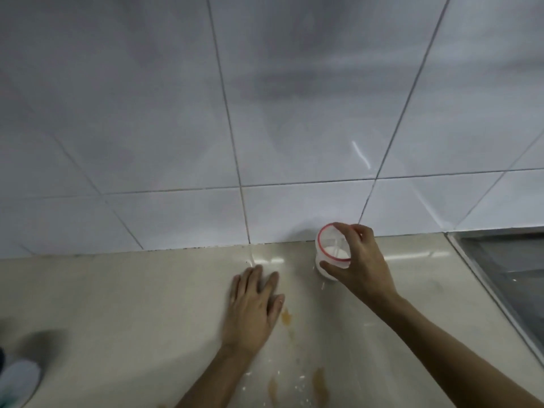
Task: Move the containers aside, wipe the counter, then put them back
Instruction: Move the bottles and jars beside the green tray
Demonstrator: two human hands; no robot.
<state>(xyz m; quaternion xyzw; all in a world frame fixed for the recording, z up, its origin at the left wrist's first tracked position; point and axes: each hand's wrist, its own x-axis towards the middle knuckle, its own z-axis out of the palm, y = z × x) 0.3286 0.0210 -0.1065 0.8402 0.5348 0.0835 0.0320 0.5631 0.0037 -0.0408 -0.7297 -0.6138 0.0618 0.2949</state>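
Brown smears [319, 384] stain our near beige stone counter [132, 304]. Our left hand [253, 307] lies flat and empty; our right hand [357, 260] grasps the red-rimmed clear plastic container [329, 248] by the far white tiled wall [265, 113].

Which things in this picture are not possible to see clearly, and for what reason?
- Blurred object, head view: cut by the left edge and out of focus; its kind is unclear.
- Container: the right hand covers its right side; whether its base touches the counter cannot be told.
- Under the left hand: the palm lies flat; any cloth beneath is hidden.
- Metal surface: cut by the right edge.
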